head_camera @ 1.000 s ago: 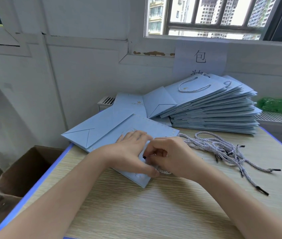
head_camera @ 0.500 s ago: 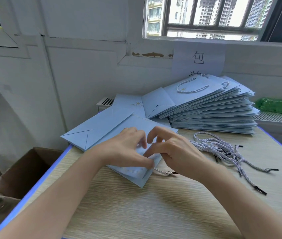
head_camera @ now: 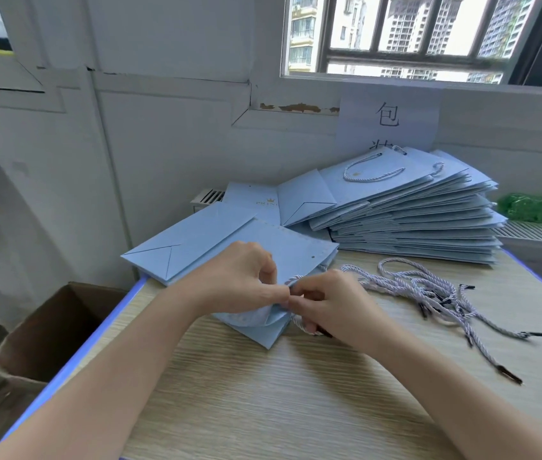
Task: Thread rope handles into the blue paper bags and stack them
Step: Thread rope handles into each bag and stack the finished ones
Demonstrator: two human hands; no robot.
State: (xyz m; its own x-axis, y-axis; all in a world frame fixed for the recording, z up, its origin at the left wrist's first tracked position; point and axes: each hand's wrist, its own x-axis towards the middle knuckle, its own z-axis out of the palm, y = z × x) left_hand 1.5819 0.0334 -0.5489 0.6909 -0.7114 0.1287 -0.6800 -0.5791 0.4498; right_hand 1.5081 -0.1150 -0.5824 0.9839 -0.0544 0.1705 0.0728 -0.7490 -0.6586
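Note:
A flat blue paper bag [head_camera: 299,250] lies on the wooden table [head_camera: 296,393] in front of me, its near top edge lifted. My left hand [head_camera: 243,280] pinches that lifted edge. My right hand [head_camera: 326,303] pinches a twisted white-grey rope handle [head_camera: 302,328] right at the bag's edge, its black tip poking out below the fingers. A punched hole shows near the bag's right corner. Loose rope handles [head_camera: 428,290] lie in a tangle to the right. A tall fanned stack of blue bags [head_camera: 412,214] with a handle on top stands at the back right.
More flat blue bags [head_camera: 196,240] lie at the back left, reaching over the table edge. A brown cardboard box [head_camera: 60,330] sits on the floor at left. A green plastic bundle [head_camera: 541,207] rests on the radiator at right. The wall and window stand just behind the table.
Both hands have drawn together at the bag's near edge. The right hand has lowered its raised fingers and now pinches the rope against the bag's lifted edge.

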